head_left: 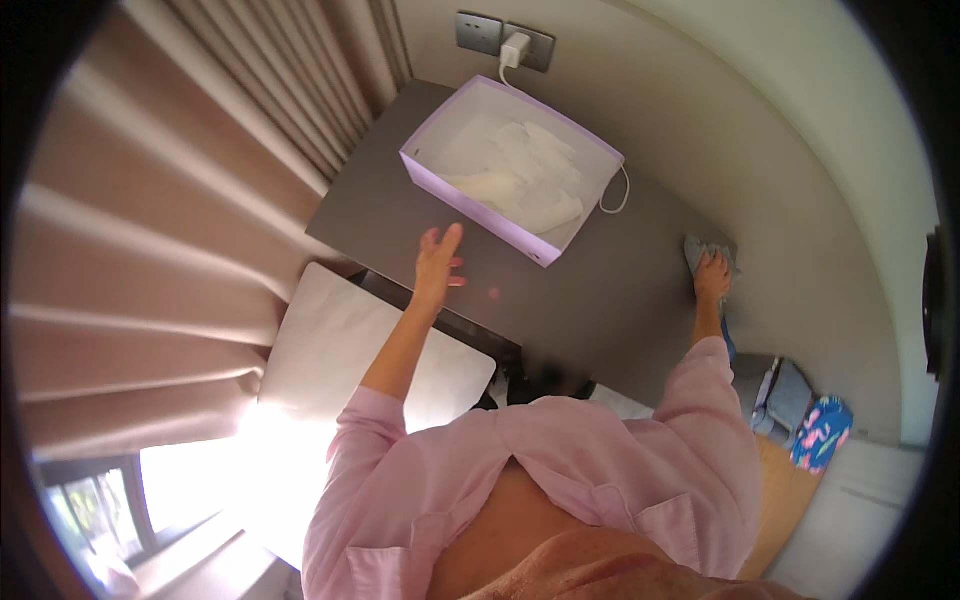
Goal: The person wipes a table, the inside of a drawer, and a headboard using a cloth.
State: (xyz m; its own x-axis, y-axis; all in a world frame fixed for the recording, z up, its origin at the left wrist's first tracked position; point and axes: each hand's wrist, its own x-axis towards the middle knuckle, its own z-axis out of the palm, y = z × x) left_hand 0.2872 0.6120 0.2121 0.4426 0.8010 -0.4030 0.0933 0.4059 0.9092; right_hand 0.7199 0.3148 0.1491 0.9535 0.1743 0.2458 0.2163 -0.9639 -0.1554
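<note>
My left hand (437, 268) hovers over the near edge of the dark grey tabletop (590, 290), fingers spread, holding nothing. Just beyond it stands a lilac open-topped box (480, 214) with crumpled white tissue-like material (525, 170) inside; hand and box look apart. Far to the right, my right hand (711, 275) grips a bunched grey cloth (697, 252) on the tabletop's right end, by the wall. Part of the cloth is hidden beneath the fingers.
A white charger (514, 50) is plugged into the wall socket, its cable (624, 195) emerging beside the box. Beige curtains (150, 250) hang at the left. A white board-like surface (350, 340) lies before the table. Folded fabrics and a blue floral item (822, 434) sit at the lower right.
</note>
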